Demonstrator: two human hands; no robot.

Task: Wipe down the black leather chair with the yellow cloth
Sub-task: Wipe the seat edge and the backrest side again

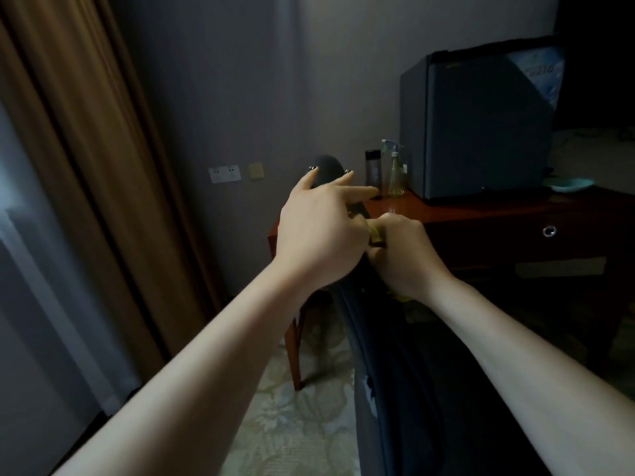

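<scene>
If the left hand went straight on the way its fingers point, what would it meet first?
Likely the dark bottle on the desk, just past the left hand; depth is unclear.

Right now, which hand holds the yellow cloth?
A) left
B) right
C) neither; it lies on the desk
B: the yellow cloth pokes out of the curled grip of the right hand; the left hand lies with fingers spread on the black chair.
</scene>
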